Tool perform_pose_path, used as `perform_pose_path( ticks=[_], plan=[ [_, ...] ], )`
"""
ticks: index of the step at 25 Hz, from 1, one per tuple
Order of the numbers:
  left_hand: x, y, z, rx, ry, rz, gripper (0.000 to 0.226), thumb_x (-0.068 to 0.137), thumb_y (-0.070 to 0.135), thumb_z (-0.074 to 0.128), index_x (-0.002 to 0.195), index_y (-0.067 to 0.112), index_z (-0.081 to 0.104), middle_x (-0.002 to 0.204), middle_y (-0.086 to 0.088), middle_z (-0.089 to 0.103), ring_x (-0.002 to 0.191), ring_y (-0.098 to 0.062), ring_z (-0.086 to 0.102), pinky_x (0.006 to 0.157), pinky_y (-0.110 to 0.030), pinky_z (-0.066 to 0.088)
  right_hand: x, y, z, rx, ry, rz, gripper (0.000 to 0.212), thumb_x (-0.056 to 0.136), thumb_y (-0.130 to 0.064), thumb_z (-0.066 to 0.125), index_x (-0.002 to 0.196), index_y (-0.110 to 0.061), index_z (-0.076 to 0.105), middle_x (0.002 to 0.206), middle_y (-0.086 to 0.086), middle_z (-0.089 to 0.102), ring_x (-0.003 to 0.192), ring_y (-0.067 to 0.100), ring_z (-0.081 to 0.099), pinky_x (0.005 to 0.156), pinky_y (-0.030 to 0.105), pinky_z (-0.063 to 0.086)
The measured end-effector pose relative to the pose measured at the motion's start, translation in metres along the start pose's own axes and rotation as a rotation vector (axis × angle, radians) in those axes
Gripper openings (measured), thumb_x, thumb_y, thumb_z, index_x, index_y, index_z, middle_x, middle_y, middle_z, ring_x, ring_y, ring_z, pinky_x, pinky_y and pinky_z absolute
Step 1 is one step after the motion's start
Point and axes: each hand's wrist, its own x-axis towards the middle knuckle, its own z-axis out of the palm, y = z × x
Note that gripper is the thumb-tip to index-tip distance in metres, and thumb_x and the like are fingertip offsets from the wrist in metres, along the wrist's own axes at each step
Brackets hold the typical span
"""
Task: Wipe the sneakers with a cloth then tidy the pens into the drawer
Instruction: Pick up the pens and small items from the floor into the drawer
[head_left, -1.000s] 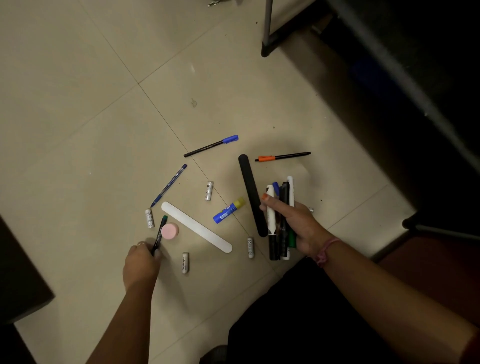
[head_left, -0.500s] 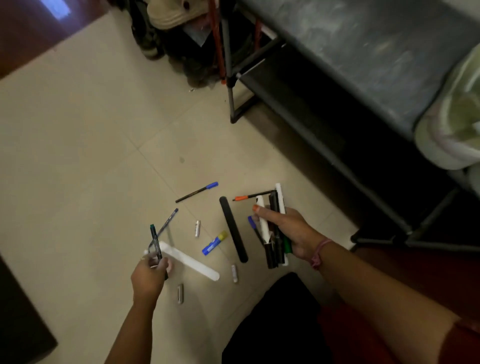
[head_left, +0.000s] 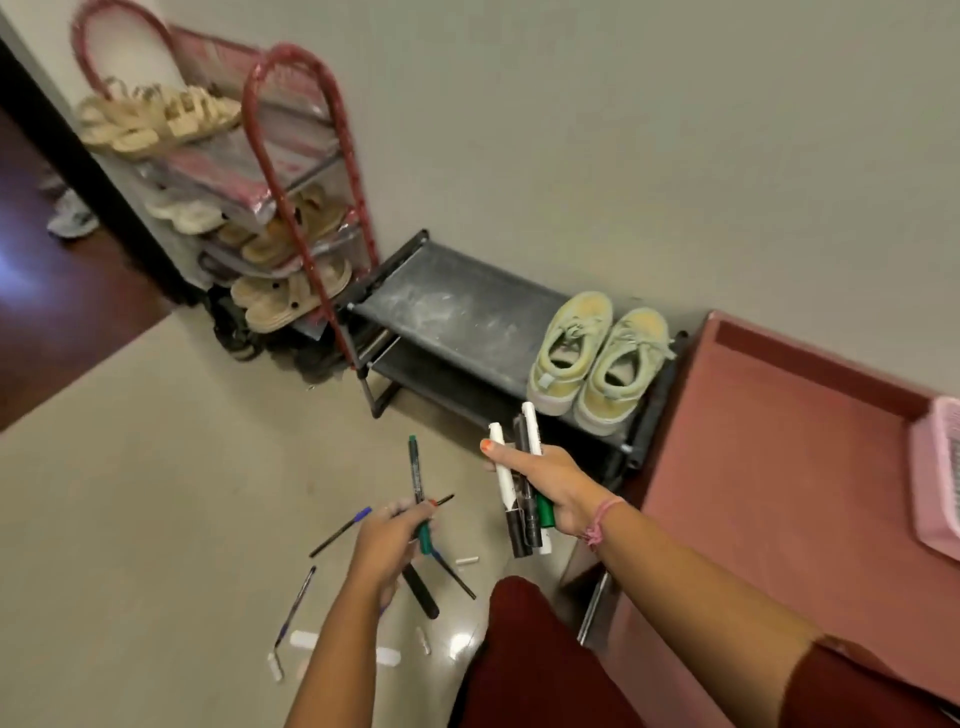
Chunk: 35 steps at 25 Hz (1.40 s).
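Beige tile floor (head_left: 156, 519) against a grey wall, low black shoe rack (head_left: 457, 312) sitting up and ahead of both hands. Pair of pale green sneakers (head_left: 597, 358) is resting on the rack top just beyond the right hand; no cloth showing anywhere, so I'm reading the wipe step as finished or unverifiable, and the pen tidy as partway. Right hand (head_left: 550, 488) is gripping a bundle of markers (head_left: 524, 493): I'm counting about four, two white-bodied, one black, one with a green end, caps partly overlapping so the count is soft. Left hand (head_left: 389, 540) is pinching one green pen (head_left: 415, 478), pointing up. Still lying on the floor under and around the left hand: blue-capped pen (head_left: 340, 532) just left of it, blue ballpoint (head_left: 296, 605) further down-left, orange-and-black pen (head_left: 441, 501) poking out just right of the hand, a thin dark pen (head_left: 457, 574) below, so four loose pens. Also sitting there, not pens: one black flat stick (head_left: 421, 590), one white flat stick (head_left: 306, 640) mostly hidden by the forearm, and three small white cylinders, one (head_left: 466, 560) to the right. Reddish cabinet top (head_left: 779, 467) is sitting right of the right forearm, pink basket (head_left: 935, 478) on it. Drawer isn't identifiable; a metallic edge below the cabinet could be it, can't tell. Remaining, as I'm judging it: collecting four pens, then stowing everything.
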Motion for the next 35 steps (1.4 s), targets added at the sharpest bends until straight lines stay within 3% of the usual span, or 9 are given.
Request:
perform_pose_path(
  ticks=[2, 5, 9, 13, 19, 24, 29, 35],
  plan=[
    [-0.035, 0.018, 0.025, -0.032, -0.110, 0.003, 0.016, 0.090, 0.011, 0.064, 0.102, 0.000, 0.063, 0.084, -0.013, 0.065, 0.079, -0.019, 0.064, 0.077, -0.029, 0.055, -0.035, -0.008, -0.012, 0.038, 0.033, -0.046, 0.044, 0.070, -0.037, 0.082, 0.098, -0.005, 0.072, 0.088, 0.006, 0.075, 0.058, 0.012, 0.063, 0.057, 0.026, 0.051],
    [-0.088, 0.034, 0.063, -0.065, -0.267, 0.009, 0.019, 0.091, 0.011, 0.063, 0.107, 0.002, 0.060, 0.091, -0.013, 0.064, 0.084, -0.018, 0.065, 0.078, -0.028, 0.057, -0.081, -0.010, -0.028, 0.107, 0.079, -0.090, 0.045, 0.073, -0.037, 0.080, 0.101, -0.003, 0.070, 0.077, 0.002, 0.073, 0.052, 0.009, 0.061, 0.052, 0.023, 0.050],
    [-0.148, 0.029, 0.103, -0.050, -0.460, -0.010, 0.018, 0.094, 0.012, 0.060, 0.109, 0.001, 0.062, 0.096, -0.014, 0.069, 0.089, -0.022, 0.066, 0.080, -0.032, 0.057, -0.133, 0.004, -0.052, 0.254, 0.136, -0.109, 0.050, 0.069, -0.033, 0.083, 0.100, 0.003, 0.068, 0.077, 0.011, 0.069, 0.061, 0.022, 0.064, 0.060, 0.032, 0.056],
    [-0.189, 0.008, 0.136, 0.026, -0.538, -0.050, 0.010, 0.096, 0.014, 0.056, 0.100, 0.006, 0.061, 0.084, -0.009, 0.068, 0.078, -0.017, 0.064, 0.073, -0.034, 0.057, -0.178, 0.031, -0.080, 0.382, 0.209, -0.153, 0.033, 0.073, -0.028, 0.081, 0.085, -0.003, 0.064, 0.067, 0.012, 0.065, 0.057, 0.023, 0.063, 0.057, 0.032, 0.055],
    [-0.231, -0.038, 0.176, 0.214, -0.702, -0.094, 0.027, 0.094, 0.031, 0.062, 0.105, 0.007, 0.058, 0.096, -0.012, 0.070, 0.087, -0.024, 0.067, 0.083, -0.047, 0.057, -0.224, 0.079, -0.121, 0.456, 0.378, -0.177, 0.034, 0.075, -0.034, 0.079, 0.076, -0.005, 0.060, 0.060, 0.008, 0.060, 0.052, 0.020, 0.061, 0.055, 0.029, 0.054],
    [-0.253, -0.068, 0.201, 0.280, -0.728, -0.102, 0.030, 0.085, 0.024, 0.072, 0.110, 0.009, 0.064, 0.101, -0.012, 0.073, 0.094, -0.026, 0.070, 0.080, -0.045, 0.059, -0.241, 0.112, -0.151, 0.509, 0.423, -0.148, 0.046, 0.083, -0.050, 0.065, 0.089, -0.005, 0.064, 0.070, 0.009, 0.062, 0.065, 0.023, 0.062, 0.070, 0.036, 0.056],
    [-0.262, -0.090, 0.219, 0.263, -0.678, -0.140, 0.020, 0.089, 0.020, 0.069, 0.105, 0.010, 0.063, 0.095, -0.010, 0.073, 0.088, -0.023, 0.070, 0.070, -0.038, 0.059, -0.255, 0.139, -0.174, 0.677, 0.331, -0.143, 0.031, 0.096, -0.014, 0.050, 0.116, 0.008, 0.057, 0.091, 0.022, 0.063, 0.077, 0.029, 0.065, 0.080, 0.043, 0.056],
    [-0.252, -0.117, 0.229, 0.290, -0.645, -0.204, 0.016, 0.091, 0.020, 0.067, 0.101, 0.010, 0.061, 0.091, -0.010, 0.073, 0.087, -0.023, 0.070, 0.072, -0.042, 0.059, -0.250, 0.178, -0.190, 0.624, 0.373, -0.164, 0.025, 0.093, 0.002, 0.048, 0.116, 0.010, 0.055, 0.113, 0.035, 0.060, 0.093, 0.037, 0.063, 0.091, 0.048, 0.052]
  ],
)
